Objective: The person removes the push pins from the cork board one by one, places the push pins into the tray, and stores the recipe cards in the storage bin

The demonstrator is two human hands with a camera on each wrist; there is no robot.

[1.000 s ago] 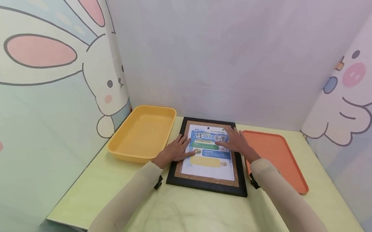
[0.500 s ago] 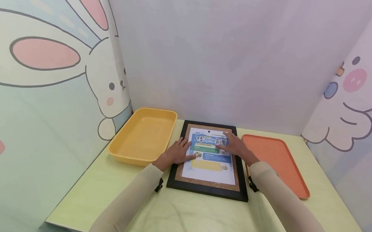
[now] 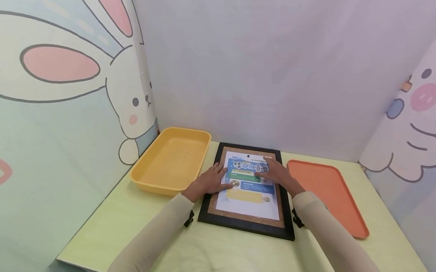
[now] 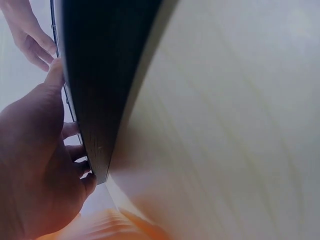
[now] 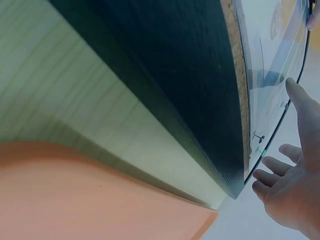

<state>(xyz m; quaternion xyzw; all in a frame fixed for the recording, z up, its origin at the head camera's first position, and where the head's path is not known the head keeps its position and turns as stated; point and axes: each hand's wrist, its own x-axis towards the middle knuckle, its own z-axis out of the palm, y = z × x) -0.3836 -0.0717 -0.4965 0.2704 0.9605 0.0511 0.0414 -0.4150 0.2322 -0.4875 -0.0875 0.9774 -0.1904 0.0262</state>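
A printed sheet with a large blue title in Chinese characters lies on a black-framed cork board, flat on the table. A dark push pin sits at the sheet's top centre. My left hand is spread over the board's left side, fingertips and thumb on the sheet's edge. My right hand reaches over the right side with extended fingers at the sheet's upper right, covering that corner. In the right wrist view, a small green pin shows near these fingers. Neither hand grips anything.
To the left of the board stands a deep yellow tray. A flat orange tray lies to the right, partly under my right forearm. The pale green table is bounded by walls with cartoon animals.
The head view has shifted slightly. My right hand's fingers have come a little lower and left on the sheet. My left hand stays in place on the board.
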